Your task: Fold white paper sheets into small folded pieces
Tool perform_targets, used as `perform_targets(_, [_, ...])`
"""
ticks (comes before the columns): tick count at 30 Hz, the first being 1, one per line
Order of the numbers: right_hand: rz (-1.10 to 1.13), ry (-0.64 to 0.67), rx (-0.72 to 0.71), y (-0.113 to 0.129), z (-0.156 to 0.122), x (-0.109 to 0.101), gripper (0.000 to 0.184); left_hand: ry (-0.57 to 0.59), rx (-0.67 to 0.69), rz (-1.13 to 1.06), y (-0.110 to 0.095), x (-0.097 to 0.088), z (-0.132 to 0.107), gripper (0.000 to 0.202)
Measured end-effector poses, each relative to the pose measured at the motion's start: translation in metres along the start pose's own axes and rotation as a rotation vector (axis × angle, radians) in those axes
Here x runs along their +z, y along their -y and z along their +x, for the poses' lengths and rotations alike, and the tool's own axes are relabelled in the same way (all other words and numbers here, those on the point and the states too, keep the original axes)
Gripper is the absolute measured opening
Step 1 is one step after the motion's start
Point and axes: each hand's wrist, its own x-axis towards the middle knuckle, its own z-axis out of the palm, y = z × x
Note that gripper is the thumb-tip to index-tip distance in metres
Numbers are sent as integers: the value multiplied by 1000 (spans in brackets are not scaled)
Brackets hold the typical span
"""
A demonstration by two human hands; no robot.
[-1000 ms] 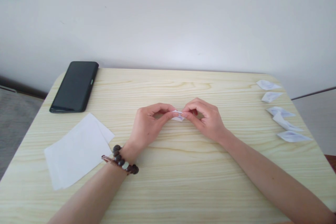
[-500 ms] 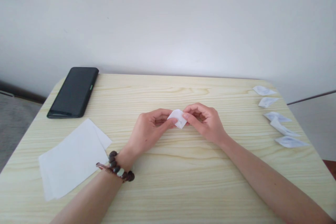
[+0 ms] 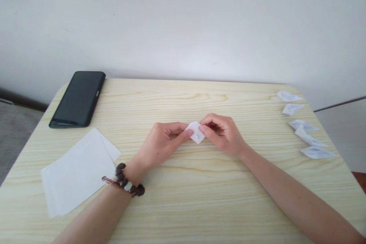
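A small piece of folded white paper (image 3: 196, 131) is pinched between both hands just above the middle of the wooden table. My left hand (image 3: 166, 139) grips its left side, thumb on the near face and fingers behind. On the opposite side, my right hand (image 3: 221, 133) holds the paper's edge between thumb and curled fingers. The paper has a pointed lower corner and visible fold lines; its back is hidden. A dark beaded bracelet (image 3: 123, 180) circles my left wrist.
White paper sheets (image 3: 80, 173) lie overlapping at the left. Behind them a black tablet-like device (image 3: 78, 99) rests near the table's (image 3: 183, 206) far left corner. Several folded paper boats (image 3: 311, 137) line the right side. A pale wall (image 3: 183, 26) stands behind the table.
Both hands keep hold of the folded paper, which sits slightly lower in view. The right fingers have shifted a little along its edge. The camera view has moved slightly.
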Motion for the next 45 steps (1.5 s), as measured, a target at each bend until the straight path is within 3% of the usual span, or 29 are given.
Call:
perform_targets(7, [43,-27,13,-1,-1,2,14,-72,44,59,-5,2,1,29])
perform_targets(15, [23,-53,-114,0,1,2,6,-3,-75,183,-3,2,0,27])
perform_targets(22, [-68,-71,-250,0,0,3,8,42,-86,241,-8,3,-1,26])
perform_targets(28, [-59,-80,-248,-1,0,3,7,16,-92,196,-8,4,-1,28])
perform_targets(40, [-44,-12,-155,3,1,1,11,143,-52,269,-9,-1,-2,31])
perform_targets(45, [9,-55,-14,3,2,0,18,42,-57,301,-9,4,-4,38])
